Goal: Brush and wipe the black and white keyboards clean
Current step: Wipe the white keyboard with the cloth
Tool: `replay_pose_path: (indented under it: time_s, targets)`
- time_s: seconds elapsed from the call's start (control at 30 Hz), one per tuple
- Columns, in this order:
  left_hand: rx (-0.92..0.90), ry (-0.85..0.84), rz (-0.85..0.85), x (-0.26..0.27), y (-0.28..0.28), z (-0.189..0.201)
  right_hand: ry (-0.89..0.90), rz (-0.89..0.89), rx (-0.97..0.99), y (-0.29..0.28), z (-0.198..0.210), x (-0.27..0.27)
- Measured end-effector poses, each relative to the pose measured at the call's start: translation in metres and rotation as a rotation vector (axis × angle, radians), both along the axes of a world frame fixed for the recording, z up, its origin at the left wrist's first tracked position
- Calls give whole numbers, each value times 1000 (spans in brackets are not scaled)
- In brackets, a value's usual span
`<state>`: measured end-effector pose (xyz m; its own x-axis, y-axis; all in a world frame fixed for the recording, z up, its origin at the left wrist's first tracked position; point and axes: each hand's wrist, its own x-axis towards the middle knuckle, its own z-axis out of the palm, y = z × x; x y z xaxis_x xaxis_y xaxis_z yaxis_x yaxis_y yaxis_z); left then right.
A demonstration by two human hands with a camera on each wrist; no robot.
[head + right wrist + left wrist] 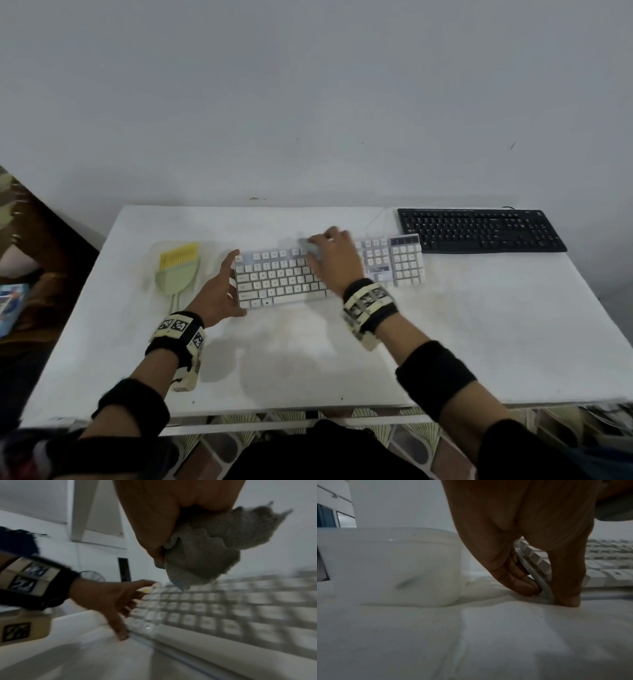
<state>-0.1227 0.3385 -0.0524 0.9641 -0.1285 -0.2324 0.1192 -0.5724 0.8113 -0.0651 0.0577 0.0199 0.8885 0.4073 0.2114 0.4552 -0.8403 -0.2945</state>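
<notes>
The white keyboard lies mid-table, its keys close up in the right wrist view. My left hand clasps its left end, index finger at the back corner and thumb at the front corner. The other fingers rest against the side edge. My right hand grips a bunched grey cloth over the upper key rows; the cloth hangs from the fist onto the keys. The black keyboard sits untouched at the back right.
A green brush with yellow bristles lies in a clear tray left of the white keyboard; the tray's wall stands close beside my left hand. The white table meets a wall at the back. The black keyboard's left end nearly touches the white one.
</notes>
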Motion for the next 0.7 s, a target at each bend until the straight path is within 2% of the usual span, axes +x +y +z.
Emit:
replay_pose_path:
  time_s: [0.1, 0.23, 0.43, 0.6, 0.7]
  targets:
    - [7, -11, 6, 0, -1, 0, 6, 185, 40, 78, -13, -20]
    - [41, -11, 28, 0, 1, -2, 48, 249, -125, 129, -18, -24]
    - [-27, -21, 8, -1, 3, -1, 46, 144, -277, 109, -18, -15]
    - [-27, -22, -1, -2, 3, -1, 113, -8, -275, 90, -9, -13]
    - [-25, -25, 7, -1, 1, -2, 102, 125, -208, 107, -3, -13]
